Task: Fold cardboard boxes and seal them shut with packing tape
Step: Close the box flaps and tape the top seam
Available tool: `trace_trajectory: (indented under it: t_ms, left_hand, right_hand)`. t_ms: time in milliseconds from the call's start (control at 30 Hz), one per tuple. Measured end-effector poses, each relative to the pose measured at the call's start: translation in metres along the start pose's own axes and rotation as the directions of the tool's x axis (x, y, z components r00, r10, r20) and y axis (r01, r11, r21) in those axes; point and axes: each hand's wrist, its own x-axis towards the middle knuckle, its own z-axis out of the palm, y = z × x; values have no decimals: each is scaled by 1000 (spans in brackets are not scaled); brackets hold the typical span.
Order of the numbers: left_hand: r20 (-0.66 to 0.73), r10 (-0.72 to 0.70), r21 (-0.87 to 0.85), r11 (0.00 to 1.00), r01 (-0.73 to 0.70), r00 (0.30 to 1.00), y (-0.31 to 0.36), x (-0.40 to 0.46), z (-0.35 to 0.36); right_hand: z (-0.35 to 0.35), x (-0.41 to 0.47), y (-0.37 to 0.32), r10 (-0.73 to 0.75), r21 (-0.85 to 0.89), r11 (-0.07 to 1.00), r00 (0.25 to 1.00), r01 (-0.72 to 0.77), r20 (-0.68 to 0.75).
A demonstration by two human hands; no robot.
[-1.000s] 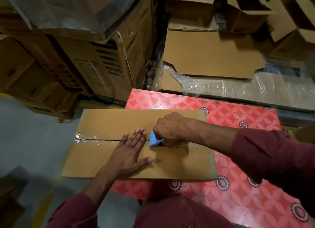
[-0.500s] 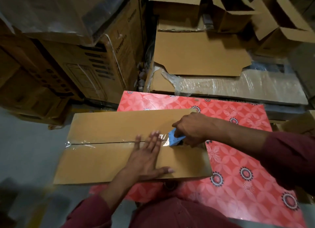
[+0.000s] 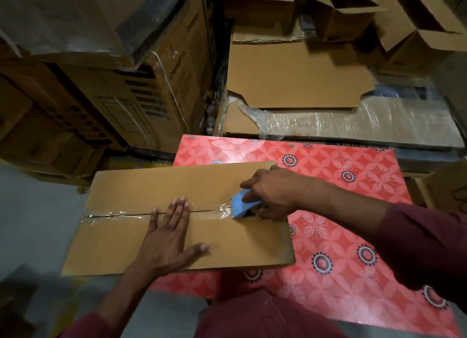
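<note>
While the left hand (image 3: 171, 232) lies flat on the cardboard box (image 3: 156, 186), palm down with its fingers straight and close together and the thumb spread off toward the right, the right hand (image 3: 271, 192) is curled around a blue tape dispenser (image 3: 240, 207) and grips it near the box's right end. The box is plain brown, long and low, with its two top flaps folded shut so that they meet along a dark seam running left to right across the middle of the top. A strip of clear packing tape (image 3: 209, 208) covers that seam; it shines and wrinkles just left of the dispenser, and at the far left end it shows as a glossy band that turns down over the edge. The left hand's fingertips reach across the seam and rest on the tape, while the heel of the hand sits on the near flap. The dispenser's blue front touches the box top right on the seam line, and most of its body is hidden under the right hand. The box rests on a table covered in a red flowered cloth (image 3: 353, 186), with its right part on the cloth and its left part hanging out past the table's edge over the grey floor (image 3: 38, 211). Both arms wear dark red sleeves (image 3: 424, 241). Beyond the table stand stacked brown cartons (image 3: 126, 85), a flat sheet of cardboard (image 3: 290, 75) lying on a plastic-wrapped bundle (image 3: 353, 125), and several open boxes (image 3: 353, 11) at the back.
</note>
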Motion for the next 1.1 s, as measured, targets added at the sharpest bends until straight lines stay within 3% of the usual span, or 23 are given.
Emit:
trace_trajectory:
  t_ms: [133,200,467,567,700,900,1100]
  left_hand:
    - [58,140,-46,989,-137,988,80,30,-10]
    - [57,120,-86,990,-115,991,109,41,-11]
    - [-1,153,-88,984,-152,988,108,42,-6]
    - [3,146,-89,985,-145,989,103,44,-3]
    - [-29,165,-92,982,-167,986,107,44,-1]
    - [70,212,-9,977,-212,975,168,62,-19]
    - [39,220,-33,975,-219,975,200,83,-14]
  right_hand:
    - [-2,6,-7,17,10,1000,999,-16,-50]
    - [0,7,-9,30,-22,999,999,-31,-38]
    - [0,-13,5,96,31,995,994,-95,-48]
    - [2,-40,19,137,-34,990,990,-136,31]
    - [14,-81,49,216,41,974,972,-221,93]
    - [31,-80,51,130,-50,990,992,-130,4]
    - [33,-81,50,171,18,985,985,-171,4]
